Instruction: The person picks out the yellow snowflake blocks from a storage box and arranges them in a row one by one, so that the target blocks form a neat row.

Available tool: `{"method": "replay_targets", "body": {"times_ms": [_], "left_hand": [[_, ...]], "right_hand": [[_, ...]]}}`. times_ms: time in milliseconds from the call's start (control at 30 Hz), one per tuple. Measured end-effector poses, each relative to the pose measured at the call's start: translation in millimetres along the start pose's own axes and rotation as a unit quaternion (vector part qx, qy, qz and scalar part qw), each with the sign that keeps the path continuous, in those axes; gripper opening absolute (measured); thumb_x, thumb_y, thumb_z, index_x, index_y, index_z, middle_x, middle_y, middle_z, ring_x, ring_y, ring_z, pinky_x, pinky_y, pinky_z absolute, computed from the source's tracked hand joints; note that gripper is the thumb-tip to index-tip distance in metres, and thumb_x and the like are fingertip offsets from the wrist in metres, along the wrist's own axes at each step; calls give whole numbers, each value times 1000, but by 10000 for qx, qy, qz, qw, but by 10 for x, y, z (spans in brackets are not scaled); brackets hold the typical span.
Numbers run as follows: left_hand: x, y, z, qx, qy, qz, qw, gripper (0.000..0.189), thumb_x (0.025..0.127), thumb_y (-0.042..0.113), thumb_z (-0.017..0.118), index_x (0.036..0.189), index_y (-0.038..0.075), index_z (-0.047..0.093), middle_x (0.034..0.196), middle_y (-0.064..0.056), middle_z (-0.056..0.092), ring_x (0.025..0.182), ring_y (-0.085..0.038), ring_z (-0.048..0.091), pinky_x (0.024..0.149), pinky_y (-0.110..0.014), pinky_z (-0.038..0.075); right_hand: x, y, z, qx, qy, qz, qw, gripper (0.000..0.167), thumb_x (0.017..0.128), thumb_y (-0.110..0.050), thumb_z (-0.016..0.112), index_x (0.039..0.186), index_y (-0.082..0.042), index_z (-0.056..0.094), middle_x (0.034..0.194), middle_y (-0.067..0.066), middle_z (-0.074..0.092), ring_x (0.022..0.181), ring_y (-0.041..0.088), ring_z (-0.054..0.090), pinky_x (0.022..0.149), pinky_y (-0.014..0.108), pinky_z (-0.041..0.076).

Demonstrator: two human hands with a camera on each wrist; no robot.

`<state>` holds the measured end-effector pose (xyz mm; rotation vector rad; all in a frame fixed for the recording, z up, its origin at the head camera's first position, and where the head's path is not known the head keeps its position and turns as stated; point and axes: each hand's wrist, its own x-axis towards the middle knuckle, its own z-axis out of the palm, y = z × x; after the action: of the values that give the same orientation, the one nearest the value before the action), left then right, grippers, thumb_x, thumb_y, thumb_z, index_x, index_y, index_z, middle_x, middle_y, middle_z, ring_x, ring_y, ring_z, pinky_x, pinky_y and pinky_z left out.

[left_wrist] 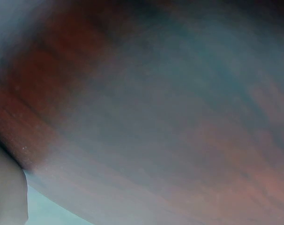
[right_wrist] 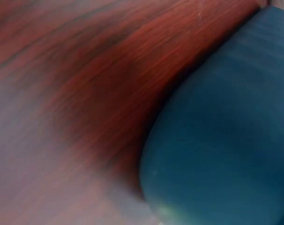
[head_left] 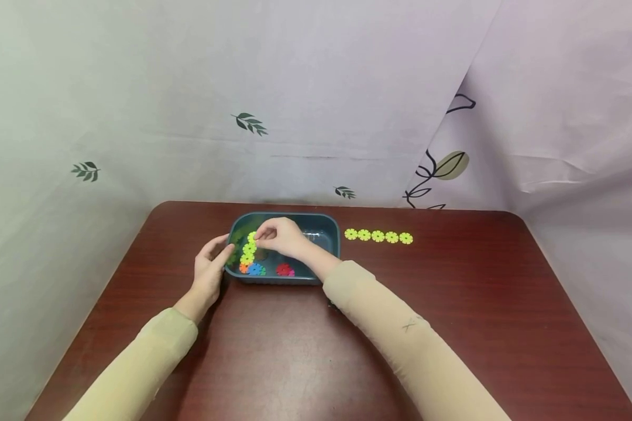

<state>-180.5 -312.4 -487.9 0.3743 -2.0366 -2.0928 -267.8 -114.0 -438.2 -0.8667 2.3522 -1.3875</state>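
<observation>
A dark blue plastic basin (head_left: 326,219) stands on the table near its far edge. My left hand (head_left: 209,270) holds the basin's left end, thumb at the rim. Over the inside of the basin, my right hand (head_left: 283,237) pinches at the top of a column of yellow notched flower discs (head_left: 248,249), its fingertips partly covering the top one. Below that column lie a blue disc (head_left: 254,269), an orange disc (head_left: 244,269) and a red disc (head_left: 283,269). The right wrist view shows the basin's outer wall (right_wrist: 217,140); the left wrist view is blurred.
To the right of the basin, several yellow discs (head_left: 378,236) lie in a straight row on the reddish-brown wooden table (head_left: 453,292). A pale cloth with leaf prints (head_left: 305,88) hangs behind and along both sides of the table.
</observation>
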Motion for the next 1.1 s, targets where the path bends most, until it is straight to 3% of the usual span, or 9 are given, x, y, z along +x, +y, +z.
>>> {"method": "replay_targets", "body": {"times_ms": [367,867,1100], "left_hand": [[-27,9,3,-87,-27,4,10000,37,107,14,66,141,1,61,114,15,70,104,-4,65,84,-16,56],[-8,-22,5,-121,-28,123,9998,34,106,10,65,139,-1,62,115,13,72,103,-3,64,83,-16,55],[-13,7,-1,-159,23,147,9998,34,106,12,66,138,-1,63,113,14,72,103,-2,65,84,-16,55]], "right_hand": [[31,-14,176,-121,-281,208,9993,18,97,-5,77,114,0,78,112,15,79,103,26,76,76,18,58],[74,75,309,-366,-562,332,9972,25,97,-5,77,122,-2,76,121,13,78,113,26,75,88,20,59],[88,82,336,-649,-706,155,9953,30,97,-4,77,126,-2,75,125,12,76,115,25,74,91,19,58]]}}
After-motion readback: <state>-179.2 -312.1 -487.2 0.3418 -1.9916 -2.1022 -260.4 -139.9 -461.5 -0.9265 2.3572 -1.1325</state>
